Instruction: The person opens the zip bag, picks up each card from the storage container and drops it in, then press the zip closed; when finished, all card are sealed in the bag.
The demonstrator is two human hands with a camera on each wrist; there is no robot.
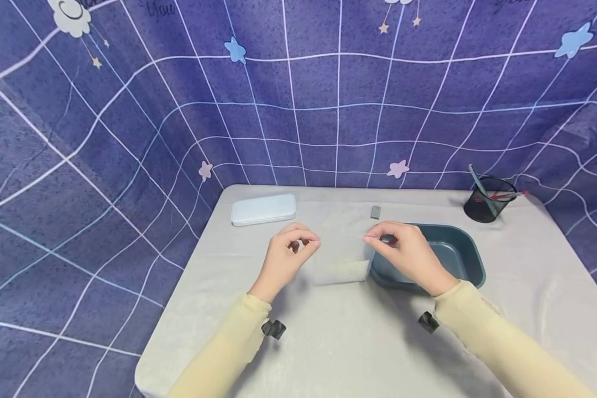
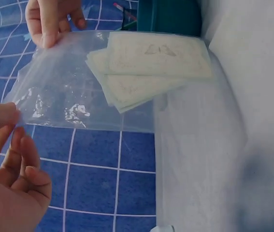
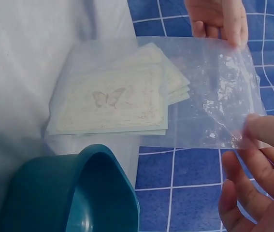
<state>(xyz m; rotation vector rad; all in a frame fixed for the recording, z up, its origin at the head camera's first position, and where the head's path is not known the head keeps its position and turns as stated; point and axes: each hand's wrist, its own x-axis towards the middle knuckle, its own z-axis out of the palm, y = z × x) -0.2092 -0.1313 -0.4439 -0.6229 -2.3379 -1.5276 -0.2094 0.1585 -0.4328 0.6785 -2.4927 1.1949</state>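
Note:
A clear plastic bag [image 2: 54, 96] hangs between my hands, its upper edge stretched from one hand to the other. My left hand [image 1: 283, 260] pinches one upper corner between thumb and fingertips. The opposite corner is pinched the same way by my right hand [image 1: 413, 257]. Several cream paper cards [image 3: 110, 101], the front one printed with a butterfly, lie fanned in the bottom of the bag. In the head view the bag is nearly invisible and the cards [image 1: 345, 272] show as a pale strip just left of the teal basin.
The teal basin [image 1: 472, 243] stands under and beside my right hand. A pale blue case [image 1: 263, 210] lies at the table's back left, a small grey block [image 1: 375, 212] at the back middle. At back right is a black mesh pen cup [image 1: 480, 209] holding pens.

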